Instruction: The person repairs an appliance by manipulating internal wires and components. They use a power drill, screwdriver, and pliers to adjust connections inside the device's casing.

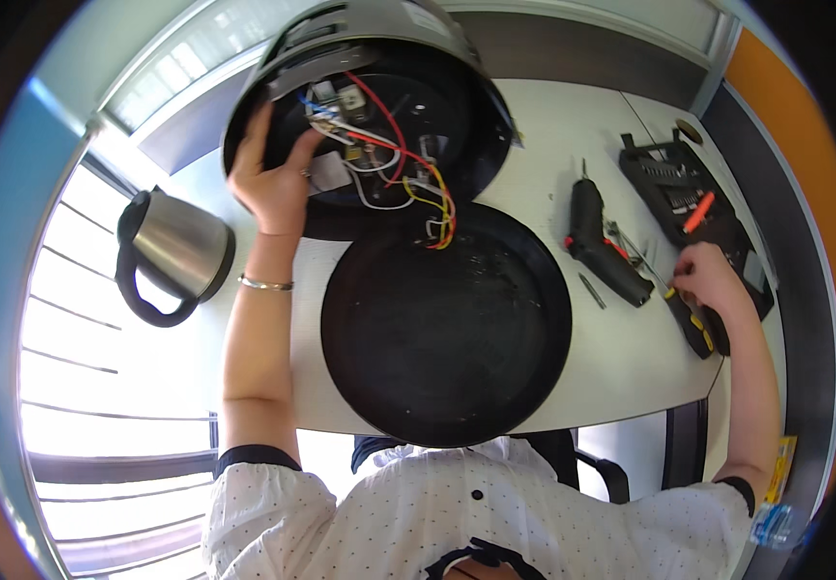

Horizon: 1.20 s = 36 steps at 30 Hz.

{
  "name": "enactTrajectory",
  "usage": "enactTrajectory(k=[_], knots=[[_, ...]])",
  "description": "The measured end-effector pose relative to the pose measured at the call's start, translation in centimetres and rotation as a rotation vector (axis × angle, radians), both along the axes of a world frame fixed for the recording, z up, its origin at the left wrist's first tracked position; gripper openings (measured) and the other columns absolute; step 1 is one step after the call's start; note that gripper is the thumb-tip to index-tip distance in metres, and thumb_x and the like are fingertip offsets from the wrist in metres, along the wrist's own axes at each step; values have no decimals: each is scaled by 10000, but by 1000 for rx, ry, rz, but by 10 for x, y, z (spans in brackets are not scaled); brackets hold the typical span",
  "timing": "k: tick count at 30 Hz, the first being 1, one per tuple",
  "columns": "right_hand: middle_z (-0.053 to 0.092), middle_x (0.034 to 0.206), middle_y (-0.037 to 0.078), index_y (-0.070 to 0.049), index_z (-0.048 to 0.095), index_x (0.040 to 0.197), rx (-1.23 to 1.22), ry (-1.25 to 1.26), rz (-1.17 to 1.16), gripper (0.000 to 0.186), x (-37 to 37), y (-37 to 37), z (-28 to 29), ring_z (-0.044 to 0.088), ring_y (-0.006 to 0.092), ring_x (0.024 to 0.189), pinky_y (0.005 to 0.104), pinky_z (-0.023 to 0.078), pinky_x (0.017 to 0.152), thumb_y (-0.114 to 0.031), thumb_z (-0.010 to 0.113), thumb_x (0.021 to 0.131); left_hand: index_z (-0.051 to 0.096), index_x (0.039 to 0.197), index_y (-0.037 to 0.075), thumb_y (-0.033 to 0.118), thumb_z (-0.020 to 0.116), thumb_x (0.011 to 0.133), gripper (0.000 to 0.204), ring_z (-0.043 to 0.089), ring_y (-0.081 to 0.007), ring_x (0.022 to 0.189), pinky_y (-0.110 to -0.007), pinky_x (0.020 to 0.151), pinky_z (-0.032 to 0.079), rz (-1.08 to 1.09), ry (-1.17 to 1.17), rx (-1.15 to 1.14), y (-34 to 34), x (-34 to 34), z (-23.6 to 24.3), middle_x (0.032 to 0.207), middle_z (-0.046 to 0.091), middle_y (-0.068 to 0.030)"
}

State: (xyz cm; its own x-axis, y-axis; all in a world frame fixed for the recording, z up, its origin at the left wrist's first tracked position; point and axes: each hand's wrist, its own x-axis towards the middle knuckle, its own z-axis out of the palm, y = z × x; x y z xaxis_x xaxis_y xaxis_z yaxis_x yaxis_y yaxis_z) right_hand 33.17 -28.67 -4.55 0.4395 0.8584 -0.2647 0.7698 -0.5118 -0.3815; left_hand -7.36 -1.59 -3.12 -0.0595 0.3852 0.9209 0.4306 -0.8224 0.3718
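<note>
My left hand (278, 184) is closed on the left rim of a round, dark appliance housing (476, 155), which stands tilted with its open inside toward me. Red, white, blue and yellow wires (403, 145) hang inside it. Some run down to the rim of a round black pan (447, 329) lying in front at the table's near edge. On the right, my right hand (713, 280) has its fingers pinched together at the edge of a black tool case (669, 184), just above a yellow-and-black screwdriver (689, 327). What those fingers hold, if anything, is hidden.
A steel kettle (181, 246) with a black handle stands at the left. A black power screwdriver (594, 232) lies between the pan and the tool case, beside a small metal bit (592, 290). An orange object (699, 212) rests on the case. A grey partition borders the table.
</note>
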Motion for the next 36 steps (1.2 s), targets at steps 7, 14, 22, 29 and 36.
enactTrajectory(k=[7, 14, 22, 29, 36], knots=[[586, 560, 130, 91, 598, 762, -87, 13, -12, 65, -7, 9, 5, 576, 172, 421, 275, 459, 411, 55, 640, 728, 642, 1068, -22, 123, 842, 584, 543, 625, -240, 997, -317, 899, 458, 33, 12, 45, 2, -2, 2, 1107, 641, -156], [588, 570, 124, 105, 594, 772, -85, 25, -67, 76, -14, 7, 6, 582, 162, 439, 275, 465, 397, 37, 625, 756, 645, 1067, -15, 127, 842, 581, 544, 630, -243, 991, -316, 892, 463, 8, -5, 59, 2, -1, 2, 1092, 645, -158], [587, 580, 132, 110, 599, 808, -3, 55, -42, 76, -1, 1, -7, 567, 158, 422, 283, 450, 377, 80, 605, 738, 646, 1069, -9, 129, 839, 584, 540, 630, -251, 993, -317, 887, 467, 20, 6, 35, 0, -1, 4, 1095, 644, -157], [584, 587, 140, 85, 575, 717, 48, -89, 8, 118, 0, -1, -8, 577, 182, 434, 302, 448, 406, 30, 678, 699, 648, 1070, 0, 135, 838, 588, 536, 629, -250, 994, -318, 884, 471, 18, 4, 70, -1, 0, 4, 1092, 644, -154], [585, 597, 155, 57, 585, 706, 170, -85, -32, 149, -11, -4, -2, 584, 210, 461, 313, 456, 448, -5, 717, 674, 651, 1064, -1, 142, 844, 583, 538, 632, -251, 986, -320, 881, 474, 26, 9, 82, -1, -1, 5, 1082, 647, -159]])
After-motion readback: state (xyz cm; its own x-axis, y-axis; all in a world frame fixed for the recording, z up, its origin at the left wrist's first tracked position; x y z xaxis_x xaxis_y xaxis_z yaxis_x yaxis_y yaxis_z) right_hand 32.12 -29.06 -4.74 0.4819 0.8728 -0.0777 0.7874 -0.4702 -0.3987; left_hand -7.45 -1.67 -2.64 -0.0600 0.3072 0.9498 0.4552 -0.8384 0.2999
